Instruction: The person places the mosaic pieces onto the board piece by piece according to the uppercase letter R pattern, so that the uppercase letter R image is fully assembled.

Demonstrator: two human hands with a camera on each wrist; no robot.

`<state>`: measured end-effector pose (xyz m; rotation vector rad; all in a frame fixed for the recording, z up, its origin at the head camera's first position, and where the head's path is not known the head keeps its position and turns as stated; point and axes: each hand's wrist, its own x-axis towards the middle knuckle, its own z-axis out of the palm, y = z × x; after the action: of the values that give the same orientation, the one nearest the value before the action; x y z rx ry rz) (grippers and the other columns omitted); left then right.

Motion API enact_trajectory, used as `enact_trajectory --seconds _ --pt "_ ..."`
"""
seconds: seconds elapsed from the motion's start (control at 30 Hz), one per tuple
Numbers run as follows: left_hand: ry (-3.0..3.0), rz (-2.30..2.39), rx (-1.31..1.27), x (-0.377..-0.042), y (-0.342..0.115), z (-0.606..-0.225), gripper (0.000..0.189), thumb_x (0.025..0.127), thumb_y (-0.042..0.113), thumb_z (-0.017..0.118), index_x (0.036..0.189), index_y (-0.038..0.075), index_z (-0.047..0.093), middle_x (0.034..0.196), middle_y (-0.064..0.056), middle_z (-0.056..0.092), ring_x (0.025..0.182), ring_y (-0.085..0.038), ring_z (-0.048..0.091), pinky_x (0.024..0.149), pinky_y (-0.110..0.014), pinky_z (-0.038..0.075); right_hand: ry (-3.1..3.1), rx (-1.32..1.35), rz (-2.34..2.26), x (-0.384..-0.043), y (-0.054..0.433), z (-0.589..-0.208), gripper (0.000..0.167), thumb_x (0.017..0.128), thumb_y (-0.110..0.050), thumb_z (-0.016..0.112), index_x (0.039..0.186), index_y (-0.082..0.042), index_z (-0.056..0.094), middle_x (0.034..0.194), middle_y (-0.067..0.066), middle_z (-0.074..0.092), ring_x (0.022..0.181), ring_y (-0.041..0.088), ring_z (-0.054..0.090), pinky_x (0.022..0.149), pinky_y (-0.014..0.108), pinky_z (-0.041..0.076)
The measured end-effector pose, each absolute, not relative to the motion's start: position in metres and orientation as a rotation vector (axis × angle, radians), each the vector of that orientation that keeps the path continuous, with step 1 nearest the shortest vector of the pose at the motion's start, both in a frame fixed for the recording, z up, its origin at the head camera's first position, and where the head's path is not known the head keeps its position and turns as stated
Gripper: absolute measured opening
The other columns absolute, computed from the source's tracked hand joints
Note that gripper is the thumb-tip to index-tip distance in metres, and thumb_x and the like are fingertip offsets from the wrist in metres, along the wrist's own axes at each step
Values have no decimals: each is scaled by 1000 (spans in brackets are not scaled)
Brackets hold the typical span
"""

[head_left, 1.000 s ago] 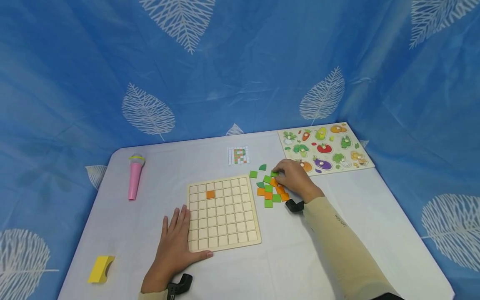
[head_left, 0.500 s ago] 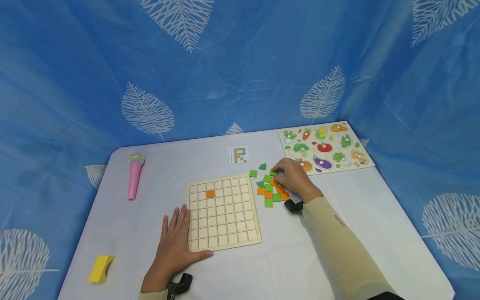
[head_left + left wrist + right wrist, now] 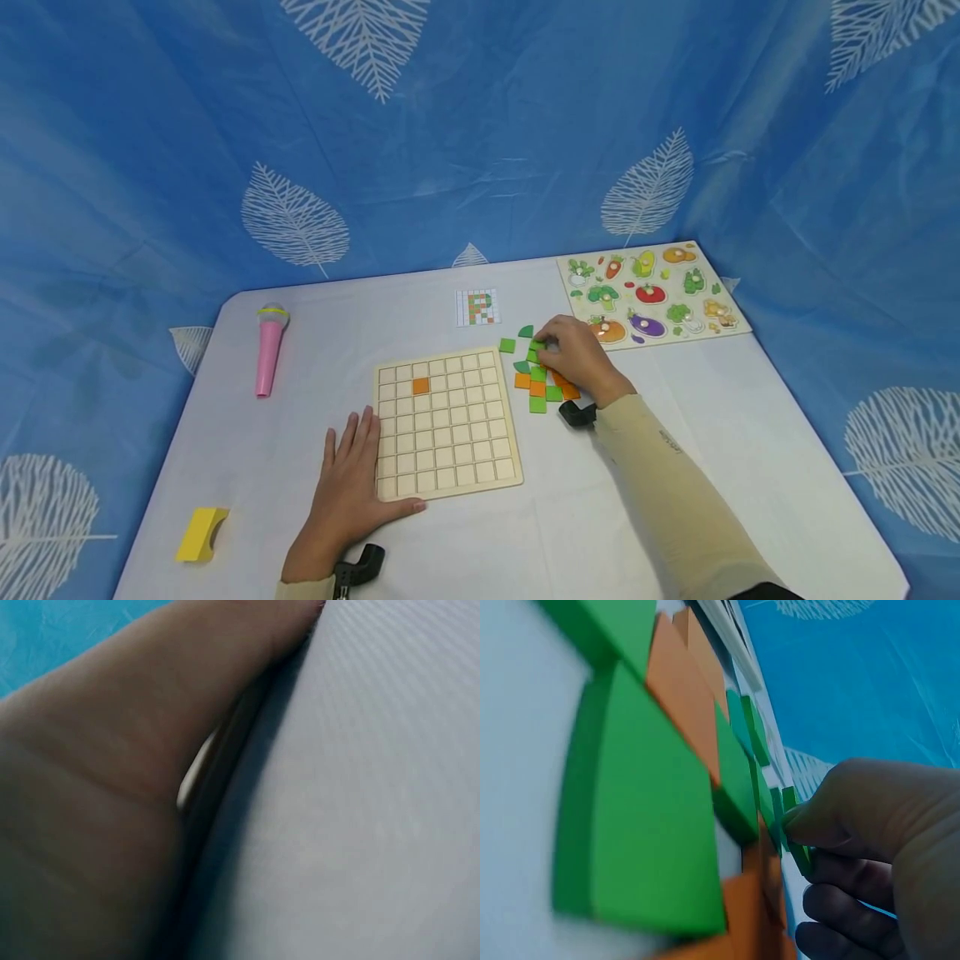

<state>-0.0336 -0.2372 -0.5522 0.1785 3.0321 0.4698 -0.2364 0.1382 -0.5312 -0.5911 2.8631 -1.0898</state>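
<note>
A small square green tile [image 3: 801, 856] is in the right hand [image 3: 577, 354], grasped between thumb and fingers at the far side of a cluster of loose tiles [image 3: 537, 388]. It looks flat and smooth, evenly coloured, with a visible thickness; the loose pieces include green and orange squares and two dark green quarter-rounds. Just left of them lies a pale wooden board [image 3: 450, 425] scored into square cells, an orange tile [image 3: 421, 386] set in its second row from the far side. The left hand [image 3: 352, 475] lies along the board's left edge, fingers extended and released, thumb along the near edge.

All this rests on a white tabletop [image 3: 600, 517], faintly creased, its far corner on the left rounded. Beyond the board sits a small printed card [image 3: 477, 308]; a vegetable puzzle [image 3: 625, 308] fills the far right. A pink toy microphone [image 3: 268, 358] lies to the left, with a yellow notched block [image 3: 199, 535] nearer. Blue drapery [image 3: 480, 142] printed with white leaves hangs behind and at both sides, wrinkled and slightly glossy.
</note>
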Motion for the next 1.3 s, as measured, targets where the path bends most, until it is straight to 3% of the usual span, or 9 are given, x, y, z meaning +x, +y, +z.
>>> enact_trajectory --seconds 0.4,0.93,1.13,1.3 --pt "3040 456 190 -34 -239 -554 156 60 102 61 166 -4 19 173 -20 14 159 -37 5 123 -60 -3 2838 -803 -1161 -228 106 -529 13 89 -6 82 101 -5 80 104 2 69 97 22 64 90 42 55" --pt "3052 471 188 -33 -238 -555 155 60 101 63 166 -4 20 172 -21 16 159 -37 6 123 -60 -3 2650 -1143 -1003 -205 15 -517 12 95 -9 80 107 -9 80 107 0 71 104 18 63 95 33 52" --pt "3045 491 204 -32 -239 -557 154 61 100 63 166 -4 20 172 -20 17 159 -37 7 123 -60 -3 2623 -1142 -921 -202 -4 -522 12 97 -5 75 107 -8 82 106 1 74 102 19 65 94 30 53" --pt "3045 499 195 -32 -239 -555 154 61 101 63 166 -4 20 172 -21 16 159 -38 7 123 -60 -3 2664 -1042 -917 -197 -10 -524 11 96 -7 79 106 -11 83 105 -1 77 100 17 67 92 29 53"
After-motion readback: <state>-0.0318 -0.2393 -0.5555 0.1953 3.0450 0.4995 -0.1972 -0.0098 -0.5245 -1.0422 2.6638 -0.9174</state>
